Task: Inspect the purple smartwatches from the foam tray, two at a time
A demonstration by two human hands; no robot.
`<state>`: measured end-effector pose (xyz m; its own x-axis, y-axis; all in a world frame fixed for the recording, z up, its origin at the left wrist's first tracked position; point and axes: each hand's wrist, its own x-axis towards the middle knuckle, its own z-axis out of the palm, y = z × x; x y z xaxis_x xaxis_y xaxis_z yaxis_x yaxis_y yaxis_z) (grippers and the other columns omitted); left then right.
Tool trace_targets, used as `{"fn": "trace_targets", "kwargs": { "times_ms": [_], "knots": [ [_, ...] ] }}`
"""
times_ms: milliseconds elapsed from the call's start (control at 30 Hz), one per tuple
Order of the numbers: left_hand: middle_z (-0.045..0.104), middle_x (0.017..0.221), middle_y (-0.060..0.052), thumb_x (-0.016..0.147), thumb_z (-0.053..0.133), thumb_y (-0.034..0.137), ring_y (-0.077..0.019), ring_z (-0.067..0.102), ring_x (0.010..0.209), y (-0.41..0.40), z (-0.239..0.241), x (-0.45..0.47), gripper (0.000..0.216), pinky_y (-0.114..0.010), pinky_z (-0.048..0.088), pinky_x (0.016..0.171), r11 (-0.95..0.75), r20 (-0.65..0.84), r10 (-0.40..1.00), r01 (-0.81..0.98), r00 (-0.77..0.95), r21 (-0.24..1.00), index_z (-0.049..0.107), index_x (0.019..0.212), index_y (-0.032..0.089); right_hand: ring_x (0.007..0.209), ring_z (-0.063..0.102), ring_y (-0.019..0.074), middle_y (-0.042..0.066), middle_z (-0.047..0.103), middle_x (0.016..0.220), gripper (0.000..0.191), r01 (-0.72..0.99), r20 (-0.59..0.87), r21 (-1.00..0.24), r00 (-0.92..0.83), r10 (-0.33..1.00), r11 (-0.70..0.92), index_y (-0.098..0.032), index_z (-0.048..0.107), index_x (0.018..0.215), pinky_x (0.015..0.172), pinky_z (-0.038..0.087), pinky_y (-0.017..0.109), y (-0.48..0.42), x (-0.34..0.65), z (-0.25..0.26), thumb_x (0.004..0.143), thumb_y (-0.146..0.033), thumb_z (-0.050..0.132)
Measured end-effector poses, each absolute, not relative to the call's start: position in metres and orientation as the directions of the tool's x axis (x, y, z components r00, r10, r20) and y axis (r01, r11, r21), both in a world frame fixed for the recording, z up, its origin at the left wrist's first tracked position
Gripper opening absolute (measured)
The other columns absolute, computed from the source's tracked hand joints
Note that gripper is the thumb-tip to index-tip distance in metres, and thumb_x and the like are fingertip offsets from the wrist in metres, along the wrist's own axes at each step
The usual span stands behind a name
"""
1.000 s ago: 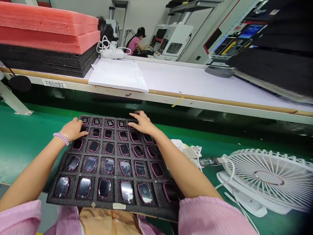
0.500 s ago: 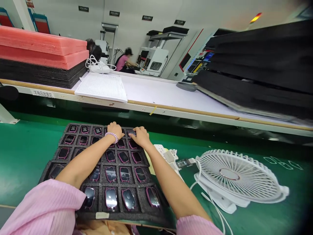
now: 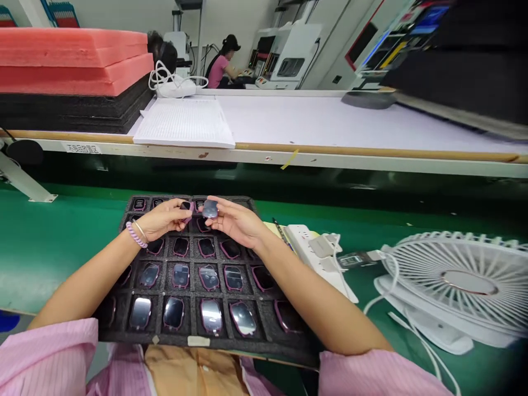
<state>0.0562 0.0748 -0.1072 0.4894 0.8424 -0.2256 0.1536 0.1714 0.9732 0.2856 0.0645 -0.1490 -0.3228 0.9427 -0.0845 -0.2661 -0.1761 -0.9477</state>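
A black foam tray (image 3: 193, 330) lies on the green belt before me, its pockets filled with several small pink-rimmed watch cases. My left hand (image 3: 163, 220) hovers over the tray's far rows, fingers pinched on one dark watch case (image 3: 186, 206). My right hand (image 3: 233, 220) is just beside it, palm up, fingers closed around another watch case (image 3: 210, 208) with a glossy face. Both held pieces are lifted clear of the tray and nearly touch each other. A pink hair tie circles my left wrist.
A white desk fan (image 3: 457, 286) lies at the right, with a white power strip (image 3: 317, 256) and cables between it and the tray. Behind the belt a white shelf holds a paper pad (image 3: 185, 124), pink and black foam stacks (image 3: 70, 71). A person sits far back.
Both hands came off the tray's far row and rose, each now holding a watch case; earlier they were pressed down on the pockets. The view also tilted back down.
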Motion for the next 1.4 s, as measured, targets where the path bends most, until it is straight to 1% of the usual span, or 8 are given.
{"fn": "trace_targets", "kwargs": {
  "times_ms": [67, 200, 267, 367, 533, 800, 1033, 1400],
  "knots": [
    [0.051, 0.076, 0.005, 0.071, 0.079, 0.038, -0.0055, 0.048, 0.057, 0.068, -0.115, 0.046, 0.043, -0.021, 0.037, 0.055, 0.202, -0.226, 0.875, 0.102, 0.429, 0.974, 0.049, 0.095, 0.019, 0.082, 0.074, 0.0187, 0.004, 0.074, 0.099, 0.052, -0.408, -0.081, -0.873, -0.421, 0.903, -0.268, -0.022, 0.063, 0.127, 0.077, 0.06, 0.029, 0.056, 0.27, -0.147, 0.082, -0.027, 0.089],
    [0.049, 0.072, 0.006, 0.078, 0.071, 0.032, -0.0073, 0.043, 0.055, 0.057, -0.133, 0.041, 0.032, -0.023, 0.033, 0.053, 0.162, -0.2, 0.927, 0.143, 0.317, 0.976, 0.051, 0.099, 0.018, 0.081, 0.074, 0.0186, 0.002, 0.073, 0.094, 0.058, -0.424, -0.062, -0.855, -0.487, 0.871, -0.298, -0.022, 0.064, 0.133, 0.08, 0.061, 0.03, 0.039, 0.249, -0.151, 0.083, -0.031, 0.092],
    [0.054, 0.079, 0.003, 0.081, 0.065, 0.028, -0.0105, 0.05, 0.064, 0.054, -0.14, 0.041, 0.024, -0.025, 0.041, 0.062, 0.049, -0.113, 0.958, 0.239, 0.263, 0.97, 0.053, 0.099, 0.019, 0.081, 0.073, 0.018, 0.002, 0.073, 0.099, 0.059, -0.444, -0.06, -0.837, -0.504, 0.862, -0.318, -0.024, 0.065, 0.133, 0.079, 0.061, 0.03, 0.033, 0.245, -0.156, 0.082, -0.036, 0.094],
    [0.062, 0.095, -0.003, 0.081, 0.061, 0.023, -0.0175, 0.059, 0.09, 0.051, -0.148, 0.041, 0.02, -0.031, 0.049, 0.083, -0.105, 0.007, 0.967, 0.378, 0.254, 0.92, 0.054, 0.1, 0.019, 0.079, 0.071, 0.0155, 0.001, 0.071, 0.103, 0.053, -0.473, -0.035, -0.826, -0.502, 0.864, -0.308, -0.027, 0.068, 0.13, 0.077, 0.059, 0.028, 0.028, 0.245, -0.163, 0.085, -0.04, 0.092],
    [0.062, 0.104, -0.007, 0.083, 0.061, 0.032, -0.0226, 0.059, 0.104, 0.047, -0.156, 0.041, 0.034, -0.037, 0.049, 0.095, -0.135, 0.047, 0.971, 0.374, 0.235, 0.918, 0.051, 0.112, 0.019, 0.083, 0.072, 0.018, 0.002, 0.07, 0.106, 0.049, -0.458, -0.044, -0.841, -0.472, 0.881, -0.287, -0.028, 0.068, 0.129, 0.082, 0.059, 0.033, 0.027, 0.248, -0.168, 0.087, -0.039, 0.09],
    [0.065, 0.111, -0.008, 0.083, 0.059, 0.027, -0.0216, 0.062, 0.106, 0.04, -0.157, 0.043, 0.033, -0.037, 0.048, 0.099, -0.167, 0.085, 0.973, 0.399, 0.215, 0.901, 0.052, 0.114, 0.019, 0.087, 0.074, 0.0177, 0.001, 0.071, 0.106, 0.053, -0.485, -0.067, -0.793, -0.533, 0.844, -0.37, -0.028, 0.064, 0.132, 0.084, 0.059, 0.029, 0.027, 0.248, -0.176, 0.088, -0.041, 0.09],
    [0.068, 0.109, -0.006, 0.085, 0.059, 0.026, -0.0191, 0.065, 0.093, 0.04, -0.153, 0.041, 0.031, -0.034, 0.051, 0.087, -0.18, 0.076, 0.97, 0.473, 0.231, 0.863, 0.054, 0.115, 0.019, 0.085, 0.074, 0.0194, 0.001, 0.07, 0.102, 0.054, -0.468, -0.067, -0.805, -0.538, 0.84, -0.364, -0.027, 0.063, 0.131, 0.084, 0.059, 0.033, 0.029, 0.249, -0.179, 0.087, -0.042, 0.09],
    [0.068, 0.102, -0.005, 0.083, 0.058, 0.023, -0.0182, 0.064, 0.089, 0.038, -0.153, 0.044, 0.031, -0.031, 0.051, 0.085, -0.235, 0.131, 0.962, 0.479, 0.24, 0.846, 0.054, 0.113, 0.02, 0.087, 0.073, 0.0178, 0.0, 0.071, 0.1, 0.047, -0.499, 0.0, -0.806, -0.539, 0.843, -0.319, -0.028, 0.064, 0.126, 0.086, 0.058, 0.032, 0.028, 0.249, -0.174, 0.088, -0.04, 0.089]
  ]
}}
